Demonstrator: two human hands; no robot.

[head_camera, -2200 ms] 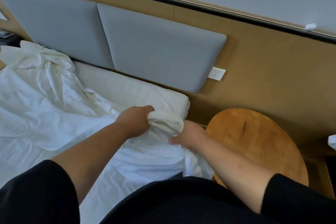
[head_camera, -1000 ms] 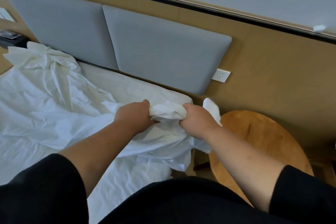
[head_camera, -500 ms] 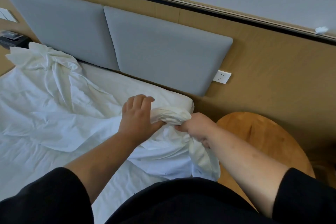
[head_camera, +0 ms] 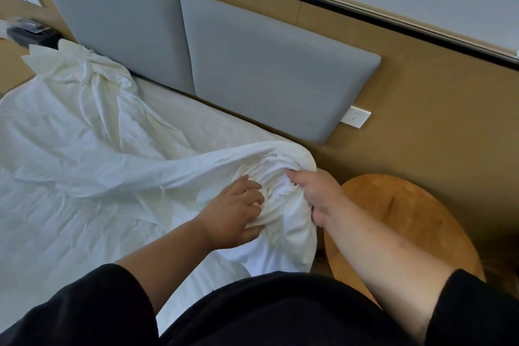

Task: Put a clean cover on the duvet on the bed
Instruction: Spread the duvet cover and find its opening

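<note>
Pretty muted palette here. The duvet cover point(head_camera: 92, 154) is plain white, no print, just a bit creamier where it's bunched up near the headboard. Sheet on the bed point(head_camera: 202, 126) is off-white too. The headboard panels point(head_camera: 266, 70) are flat blue-grey, set on a tan wood-look wall point(head_camera: 435, 121) with a dark strip along the top. White wall socket point(head_camera: 355, 117). The round desk point(head_camera: 407, 227) is warm honey-brown wood with visible grain. Sleeves point(head_camera: 84, 309) are solid black.

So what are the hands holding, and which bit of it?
The right hand grips the bunched corner of the white duvet cover at the bed's edge. The left hand holds nothing; its spread fingers rest on the gathered folds beside it.
</note>
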